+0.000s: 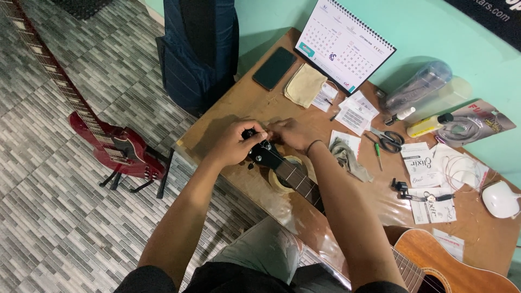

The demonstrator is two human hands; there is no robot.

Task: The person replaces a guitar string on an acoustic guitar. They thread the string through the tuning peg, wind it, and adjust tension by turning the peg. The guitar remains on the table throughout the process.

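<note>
Cluttered brown worktable [233, 103] with guitar headstock [264, 154] propped on a tape roll [283, 180] near its front edge — left hand [234, 142] and right hand [290, 133] pinch together at its tip, best worked with small, steady finger turns.

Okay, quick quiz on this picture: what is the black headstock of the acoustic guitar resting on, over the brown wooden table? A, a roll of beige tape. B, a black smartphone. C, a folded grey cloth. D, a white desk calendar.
A: the black headstock, held by the left hand and right hand, lies across the roll of beige tape on the brown wooden table; cloth, phone and calendar lie apart.
</note>
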